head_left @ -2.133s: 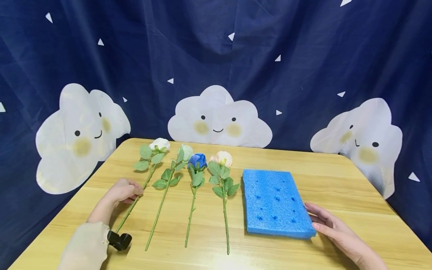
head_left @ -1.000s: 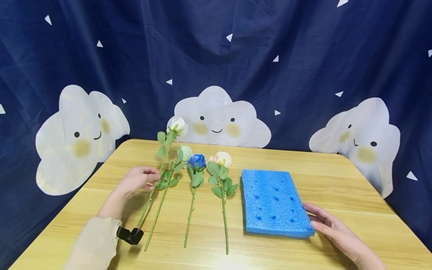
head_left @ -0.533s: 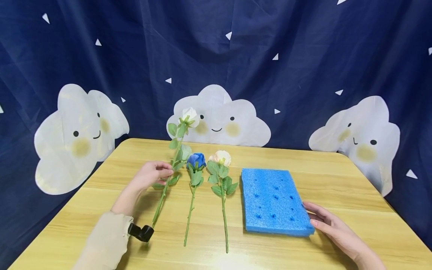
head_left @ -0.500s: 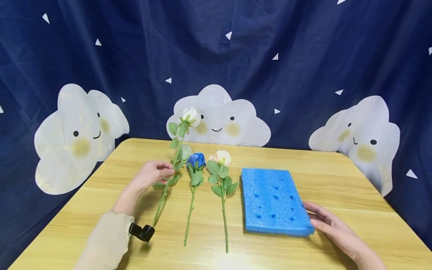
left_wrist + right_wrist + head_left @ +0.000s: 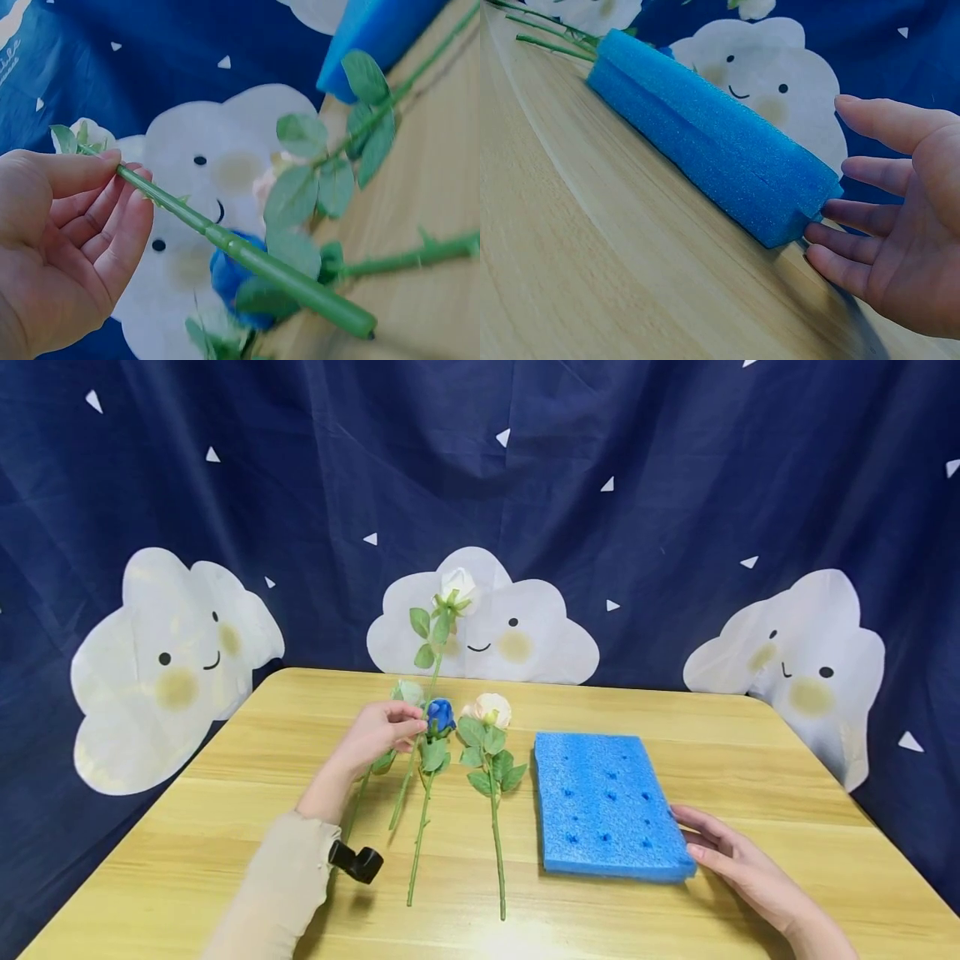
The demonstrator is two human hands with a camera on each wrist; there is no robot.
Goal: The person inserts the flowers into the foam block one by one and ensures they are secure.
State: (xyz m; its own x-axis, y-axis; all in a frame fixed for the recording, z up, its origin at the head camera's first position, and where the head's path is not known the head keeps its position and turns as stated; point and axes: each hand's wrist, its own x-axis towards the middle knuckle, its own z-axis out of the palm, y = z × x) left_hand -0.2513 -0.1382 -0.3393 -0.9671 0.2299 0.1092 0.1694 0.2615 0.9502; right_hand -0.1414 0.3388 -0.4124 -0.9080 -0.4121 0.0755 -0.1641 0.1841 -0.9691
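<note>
My left hand (image 5: 371, 742) pinches the stem of an artificial white rose (image 5: 457, 591) between thumb and fingers. The rose is raised off the table and tilted, with its bloom up in front of the curtain. In the left wrist view its thick green stem (image 5: 259, 262) slants down to the cut end. A blue rose (image 5: 441, 717) lies just right of my left fingertips, and a pale green rose (image 5: 408, 692) lies partly hidden behind that hand. My right hand (image 5: 742, 868) rests its fairly straight fingers at the right edge of a blue foam block (image 5: 611, 810) dotted with small holes.
A peach rose (image 5: 492, 710) lies between the blue rose and the foam block, its stem toward me. Everything rests on a wooden table (image 5: 600, 918). Behind it hangs a dark blue curtain (image 5: 420, 452) with smiling clouds.
My left hand has lifted the white rose from the table's left side and carried it rightward, past the pale green rose to the blue one. My right hand has stayed at the foam block.
</note>
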